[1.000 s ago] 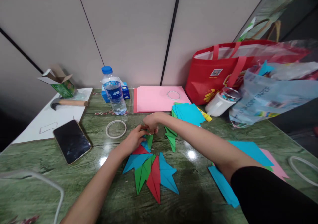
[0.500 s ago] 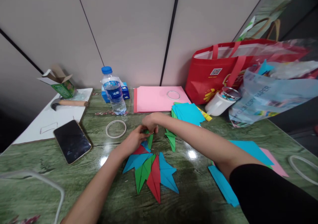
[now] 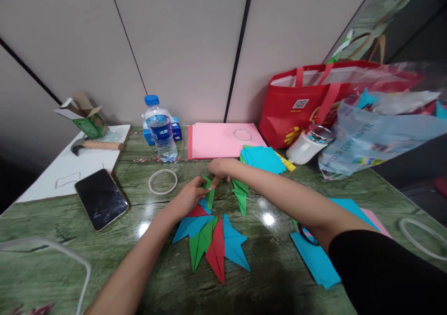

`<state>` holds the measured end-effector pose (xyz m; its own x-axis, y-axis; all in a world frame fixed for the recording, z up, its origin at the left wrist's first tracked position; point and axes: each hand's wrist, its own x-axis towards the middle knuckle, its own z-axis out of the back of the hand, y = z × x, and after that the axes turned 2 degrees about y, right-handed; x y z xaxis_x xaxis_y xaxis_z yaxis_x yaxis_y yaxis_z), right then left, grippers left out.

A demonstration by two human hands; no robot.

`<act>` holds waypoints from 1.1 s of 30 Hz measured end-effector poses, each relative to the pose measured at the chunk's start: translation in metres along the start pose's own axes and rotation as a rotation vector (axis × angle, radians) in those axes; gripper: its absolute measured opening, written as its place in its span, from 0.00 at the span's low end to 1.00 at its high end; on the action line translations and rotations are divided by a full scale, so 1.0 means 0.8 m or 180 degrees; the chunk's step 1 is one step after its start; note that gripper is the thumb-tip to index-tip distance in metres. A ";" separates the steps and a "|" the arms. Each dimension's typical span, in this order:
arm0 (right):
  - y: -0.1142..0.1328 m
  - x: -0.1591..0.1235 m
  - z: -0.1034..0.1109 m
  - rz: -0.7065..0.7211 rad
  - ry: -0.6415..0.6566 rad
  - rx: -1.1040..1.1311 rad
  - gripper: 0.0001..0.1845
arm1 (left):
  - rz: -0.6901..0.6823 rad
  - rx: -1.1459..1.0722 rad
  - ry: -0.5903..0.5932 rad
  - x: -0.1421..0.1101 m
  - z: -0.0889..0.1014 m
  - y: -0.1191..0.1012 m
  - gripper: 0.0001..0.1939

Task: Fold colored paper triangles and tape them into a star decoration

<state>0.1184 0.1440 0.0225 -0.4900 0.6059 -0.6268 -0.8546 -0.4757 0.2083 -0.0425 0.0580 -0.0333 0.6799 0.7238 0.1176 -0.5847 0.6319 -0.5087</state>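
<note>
A green folded paper piece (image 3: 210, 198) stands at the upper end of a curved row of folded pieces. My left hand (image 3: 190, 196) pinches its left side between thumb and fingers. From above, my right hand (image 3: 220, 168) has curled fingers, with a fingertip on the same piece near its top. The row below it holds a red piece (image 3: 217, 245), a green piece (image 3: 200, 243) and blue pieces, one blue piece (image 3: 234, 241) at its right end. More green folded pieces (image 3: 240, 198) lie just right of my hands, partly under my right forearm.
A water bottle (image 3: 161, 131), a tape ring (image 3: 163, 181) and a phone (image 3: 101, 199) are on the left, with a hammer (image 3: 101, 145) behind. Pink paper (image 3: 218, 140) and blue sheets (image 3: 264, 160) lie at the back. A red bag (image 3: 282, 114) and white cup (image 3: 303, 147) stand right.
My right hand has shifted slightly right, and one of its fingers now points down onto the green piece. More of that piece's top shows. My left hand stays nearly in place.
</note>
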 end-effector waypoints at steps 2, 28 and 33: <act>-0.008 -0.009 -0.005 -0.0076 0.0077 0.0025 0.21 | -0.0009 0.0015 0.0014 0.000 0.001 -0.001 0.11; 0.026 -0.048 -0.069 0.0066 -0.1488 0.0134 0.09 | 0.0428 -0.0635 -0.0379 0.001 0.006 -0.007 0.05; 0.023 -0.051 -0.068 0.0239 -0.1441 0.0062 0.09 | 0.0455 -0.0664 -0.0363 0.002 0.009 -0.010 0.04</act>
<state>0.1323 0.0761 0.0113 -0.5728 0.7899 -0.2191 -0.8148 -0.5194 0.2574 -0.0396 0.0559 -0.0229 0.5359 0.8355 0.1214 -0.5592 0.4590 -0.6904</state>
